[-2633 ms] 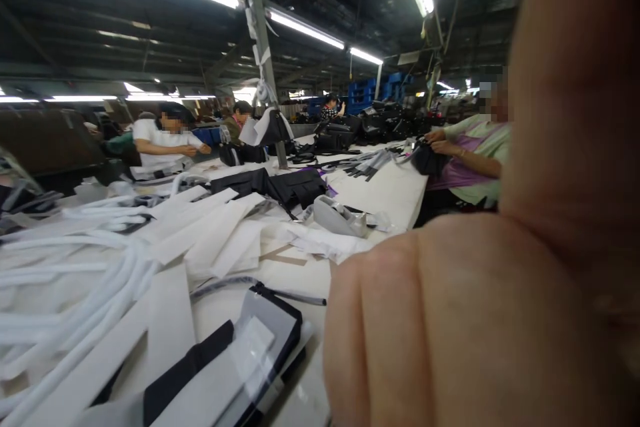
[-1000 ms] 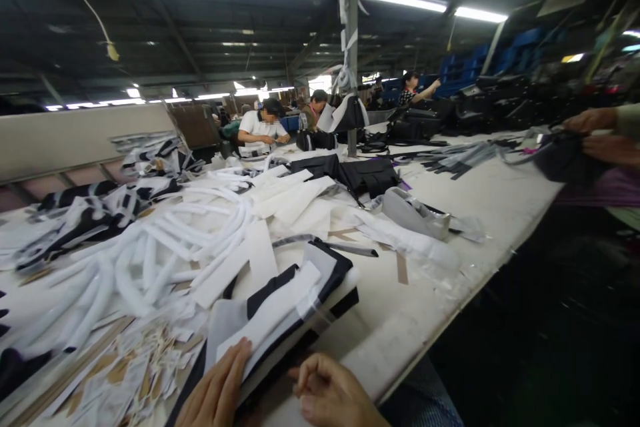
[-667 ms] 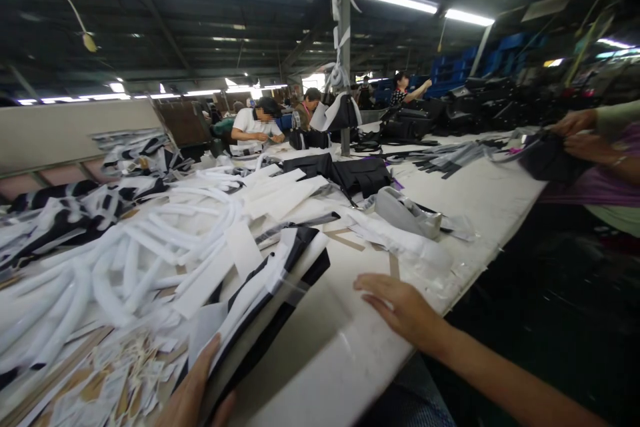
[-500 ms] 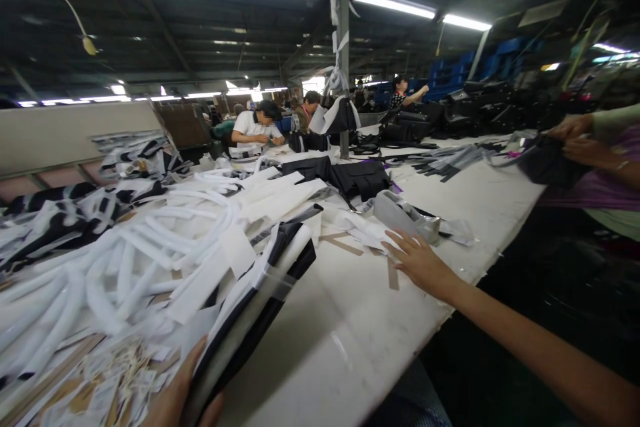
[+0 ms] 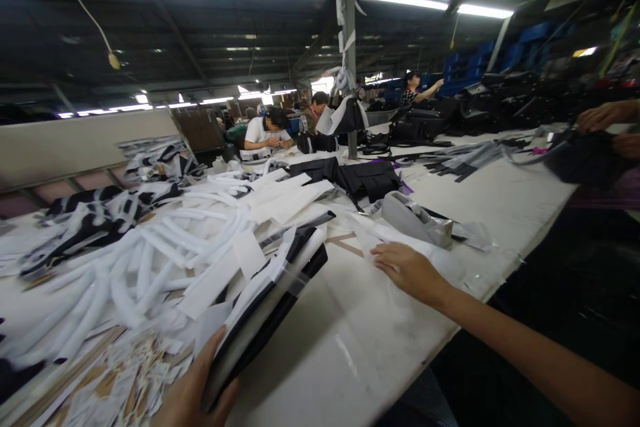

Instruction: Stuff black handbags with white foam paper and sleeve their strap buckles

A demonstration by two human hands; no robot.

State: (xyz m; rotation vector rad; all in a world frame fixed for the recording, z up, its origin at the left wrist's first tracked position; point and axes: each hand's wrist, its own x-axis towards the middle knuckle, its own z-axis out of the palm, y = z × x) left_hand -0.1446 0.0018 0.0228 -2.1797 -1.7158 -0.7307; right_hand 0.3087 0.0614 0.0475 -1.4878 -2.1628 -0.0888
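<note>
My left hand [image 5: 200, 383] is wrapped round the lower end of a folded black-and-white fabric bundle [image 5: 270, 300], which is tilted up to the right and has a clear band across its upper part. My right hand [image 5: 407, 273] reaches over the table, its fingers drawn together at a thin, translucent plastic bag [image 5: 425, 250]. The fingertips' exact hold on the film is blurred. Just beyond the bag lies a grey rolled piece [image 5: 410, 217] with clear wrapping. Flat brown strips [image 5: 346, 245] lie left of my right hand.
White foam tubes [image 5: 143, 257] and flat white strips [image 5: 293, 199] cover the left of the table [image 5: 320, 353]. A metal post [image 5: 351, 53] rises behind folded black pieces [image 5: 370, 180]. At right, a co-worker's hands [image 5: 607, 117] hold a black fabric piece.
The fingers of my right hand have come together, and the translucent plastic now spreads round them. The view has turned slightly left; my left hand still holds the bundle.
</note>
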